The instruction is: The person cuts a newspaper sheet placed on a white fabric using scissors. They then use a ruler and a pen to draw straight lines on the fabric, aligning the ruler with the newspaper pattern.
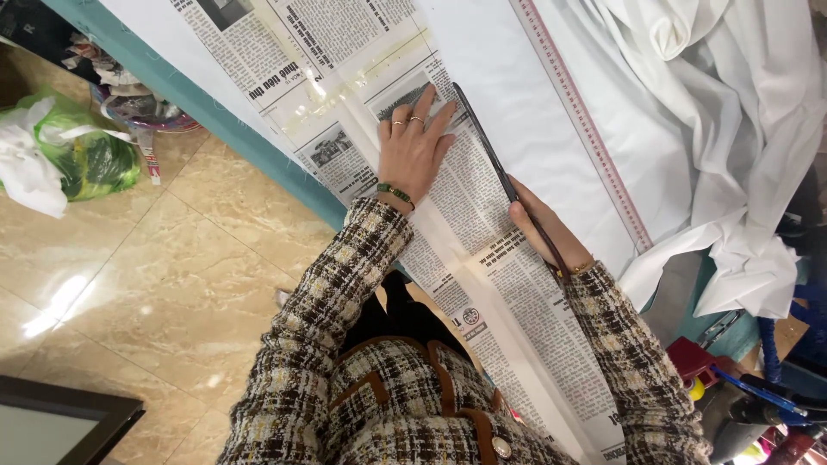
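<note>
A newspaper pattern [482,250], joined with clear tape, lies on white fabric [508,77] spread over the table. My left hand [413,146] rests flat on the newspaper with its fingers spread; it wears rings and a green bead bracelet. My right hand [538,220] grips a thin dark curved ruler [482,129] that runs along the newspaper's right edge, its tip just past my left fingertips. Both sleeves are checked tweed.
A long straight measuring stick [586,120] lies on the fabric to the right. Bunched white cloth [732,129] piles at the far right. The teal table edge [215,112] borders a tiled floor with a green plastic bag [77,155]. Tools and a red object [693,357] sit lower right.
</note>
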